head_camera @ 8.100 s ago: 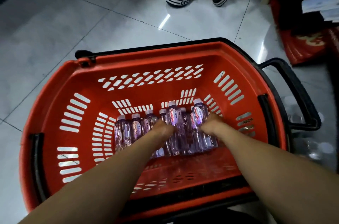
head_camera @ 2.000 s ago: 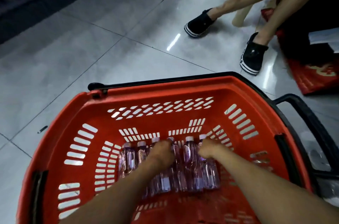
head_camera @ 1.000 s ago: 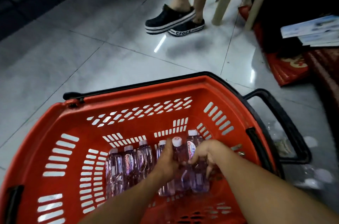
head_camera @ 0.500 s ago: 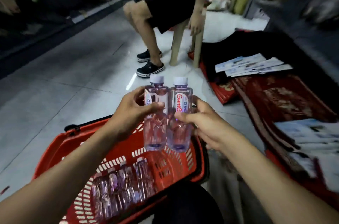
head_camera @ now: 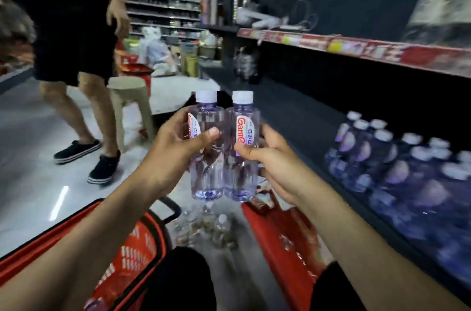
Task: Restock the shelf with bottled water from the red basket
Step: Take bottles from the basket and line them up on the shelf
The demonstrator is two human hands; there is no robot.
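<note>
Two clear water bottles with white caps and red-and-white labels stand upright side by side in mid-air at the centre. My left hand (head_camera: 175, 142) grips the left bottle (head_camera: 206, 173). My right hand (head_camera: 270, 157) grips the right bottle (head_camera: 242, 175). The red basket (head_camera: 142, 241) lies low at the left, under my left forearm. On the right, the dark lower shelf (head_camera: 318, 122) carries a blurred group of several matching bottles (head_camera: 397, 157).
A person in black shorts and black shoes (head_camera: 76, 60) stands at the left by a beige plastic stool (head_camera: 130, 99). Loose bottles (head_camera: 211, 224) lie on the floor below my hands, beside a red mat (head_camera: 280, 234). An upper shelf with a red price strip (head_camera: 356, 48) runs above.
My view has swung right toward the shelf, and both hands carry the two bottles that way, away from the basket. The seated person has stood up.
</note>
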